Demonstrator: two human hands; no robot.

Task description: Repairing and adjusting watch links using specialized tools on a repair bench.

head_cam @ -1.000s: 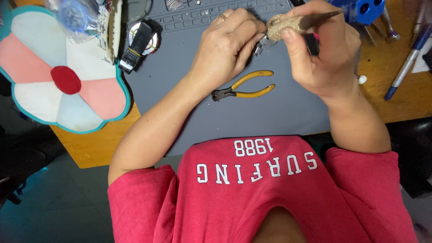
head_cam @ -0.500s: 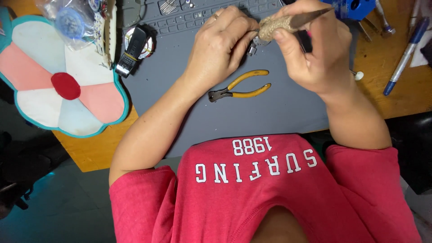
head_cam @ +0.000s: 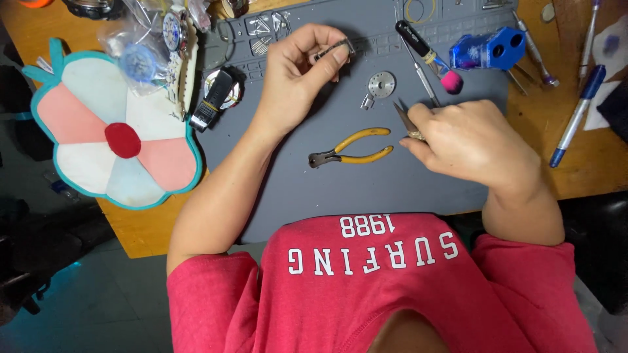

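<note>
Hands parted: left hand [head_cam: 294,78] now holds small dark metal strap piece [head_cam: 331,49] alone; right hand [head_cam: 474,140] dropped to grey mat [head_cam: 366,189] with pointed tweezers [head_cam: 404,119].

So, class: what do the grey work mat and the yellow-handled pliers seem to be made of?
Work mat: probably silicone or rubber, matte grey, with moulded compartments along its far edge. Pliers: dark metal jaws, likely steel; the handles look sleeved in smooth yellow plastic or rubber, though the view cannot settle which.
</note>
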